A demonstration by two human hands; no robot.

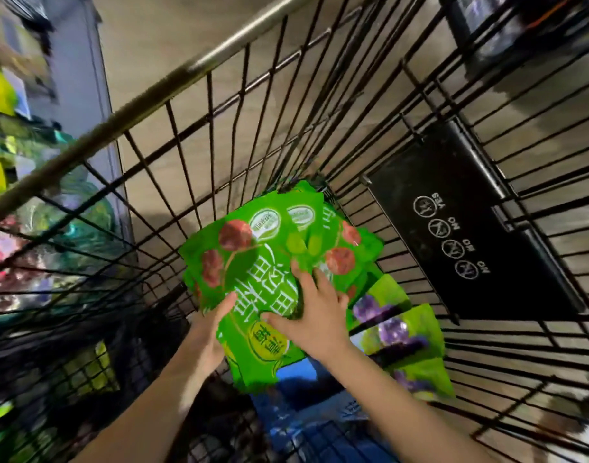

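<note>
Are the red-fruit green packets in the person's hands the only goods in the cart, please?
No: purple-fruit green packets lie just right of the red-fruit packets, inside the cart.

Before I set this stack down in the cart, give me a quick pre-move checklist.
1. Left hand grips the red-fruit bags at their left edge: ok.
2. Right hand rests flat on top of them: ok.
3. Bags squared up: not ok, they fan out at the far end.
4. Bags inside the cart walls: ok.
5. Landing spot beside the grape bags: cannot tell, hidden underneath.
</note>
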